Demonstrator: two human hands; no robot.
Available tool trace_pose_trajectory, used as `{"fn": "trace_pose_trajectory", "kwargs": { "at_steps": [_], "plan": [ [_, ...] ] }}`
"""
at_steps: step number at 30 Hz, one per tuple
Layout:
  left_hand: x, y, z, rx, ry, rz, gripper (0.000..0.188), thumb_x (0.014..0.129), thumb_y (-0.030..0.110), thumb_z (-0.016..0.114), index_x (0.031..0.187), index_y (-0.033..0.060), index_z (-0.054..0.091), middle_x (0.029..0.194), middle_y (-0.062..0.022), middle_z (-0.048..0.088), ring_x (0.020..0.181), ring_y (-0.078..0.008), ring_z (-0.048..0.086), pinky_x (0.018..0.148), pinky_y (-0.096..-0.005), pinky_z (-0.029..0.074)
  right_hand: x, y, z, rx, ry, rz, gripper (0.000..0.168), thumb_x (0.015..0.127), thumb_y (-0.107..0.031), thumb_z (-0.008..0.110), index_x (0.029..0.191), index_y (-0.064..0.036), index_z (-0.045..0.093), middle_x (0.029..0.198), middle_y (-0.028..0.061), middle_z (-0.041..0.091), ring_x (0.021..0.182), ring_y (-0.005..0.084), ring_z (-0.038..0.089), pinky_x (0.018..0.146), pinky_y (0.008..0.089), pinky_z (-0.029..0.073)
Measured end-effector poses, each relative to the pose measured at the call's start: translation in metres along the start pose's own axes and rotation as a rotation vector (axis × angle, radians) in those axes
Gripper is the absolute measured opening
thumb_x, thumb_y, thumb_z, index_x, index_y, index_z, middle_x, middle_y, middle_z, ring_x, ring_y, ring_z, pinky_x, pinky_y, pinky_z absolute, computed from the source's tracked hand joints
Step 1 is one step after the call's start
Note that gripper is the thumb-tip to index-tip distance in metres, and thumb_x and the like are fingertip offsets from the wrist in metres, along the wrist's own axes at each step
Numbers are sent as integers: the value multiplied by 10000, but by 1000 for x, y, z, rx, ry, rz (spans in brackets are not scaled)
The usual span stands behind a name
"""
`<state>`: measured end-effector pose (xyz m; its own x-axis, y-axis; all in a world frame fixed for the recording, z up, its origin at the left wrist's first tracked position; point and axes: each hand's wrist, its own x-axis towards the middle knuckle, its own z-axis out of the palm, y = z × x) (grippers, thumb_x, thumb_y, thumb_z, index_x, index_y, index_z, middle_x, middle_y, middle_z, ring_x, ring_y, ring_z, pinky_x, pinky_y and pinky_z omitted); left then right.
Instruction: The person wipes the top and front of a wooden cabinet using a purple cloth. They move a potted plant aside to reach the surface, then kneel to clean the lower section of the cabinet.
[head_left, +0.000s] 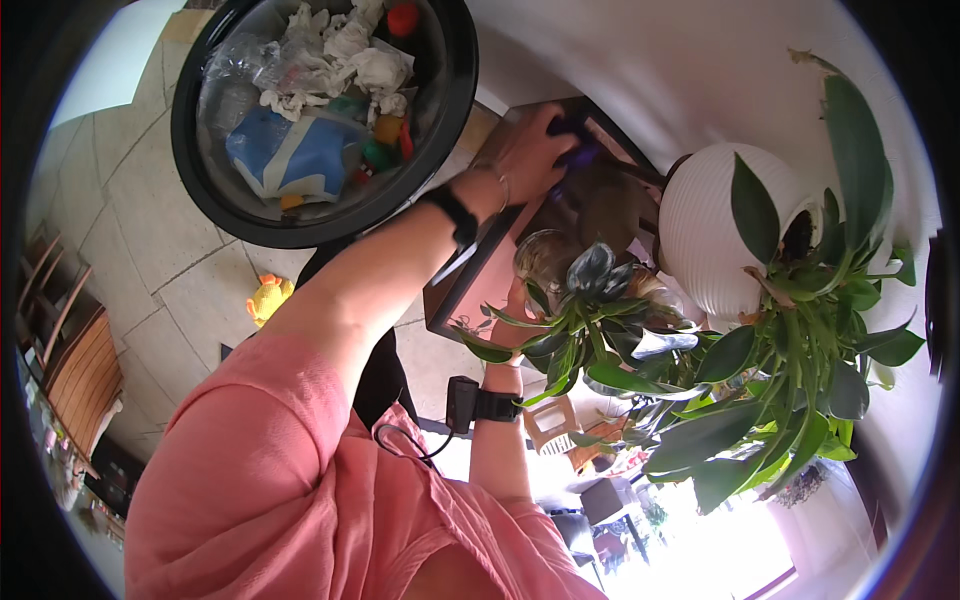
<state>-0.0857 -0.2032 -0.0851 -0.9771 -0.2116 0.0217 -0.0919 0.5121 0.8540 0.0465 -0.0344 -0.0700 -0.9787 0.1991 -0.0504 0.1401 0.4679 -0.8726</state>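
My left hand (521, 154) reaches over the far end of a glossy dark wooden table (480, 274). Its fingers are bent over a dark purple item (581, 150), possibly a cloth. Lower down, my right hand (514, 319) is raised beside a clear glass vessel (541, 259); leaves cover part of it, so its grip is hidden. A ribbed white pot (720, 232) lies tilted at the wall side, its mouth facing right. From it spills a plant with long green leaves (739, 416), hanging close to my right hand.
A black-rimmed bin (180, 142) holding crumpled tissues and plastic packaging stands left of the table. On the tiled floor (135, 195) lies a yellow toy (268, 298). A white wall (660, 60) borders the table. Wooden furniture (86, 375) stands far left; chairs (551, 424) appear behind.
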Motion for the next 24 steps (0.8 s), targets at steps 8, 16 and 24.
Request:
{"fn": "trace_pose_trajectory", "kwargs": {
  "at_steps": [8, 16, 24],
  "plan": [
    [-140, 0, -30, 166, -297, 81, 356, 679, 142, 706, 1027, 149, 636, 1235, -123, 443, 1056, -295, 526, 806, -371, 504, 2, -17, 2, 65, -5, 69, 406, 763, -72, 750, 1113, 49, 584, 1137, 127, 614, 1000, 225, 583, 895, 392, 470],
    [-220, 11, -41, 263, -491, 169, 286, 749, 223, 635, 1033, 206, 653, 1277, -140, 430, 1112, -311, 480, 804, -380, 504, 2, -15, -1, -130, -71, -101, 404, 834, -119, 678, 1168, 56, 534, 1159, 131, 604, 1018, 225, 582, 915, 412, 453],
    [-250, 11, -74, 369, -794, 280, 297, 724, 203, 657, 1021, 189, 646, 1262, -128, 443, 1063, -302, 520, 778, -395, 505, 2, 54, -29, -838, -489, -354, 596, 830, -155, 616, 1384, -144, 397, 1333, 111, 499, 1216, 300, 476, 1022, 425, 372]
  ]
}}
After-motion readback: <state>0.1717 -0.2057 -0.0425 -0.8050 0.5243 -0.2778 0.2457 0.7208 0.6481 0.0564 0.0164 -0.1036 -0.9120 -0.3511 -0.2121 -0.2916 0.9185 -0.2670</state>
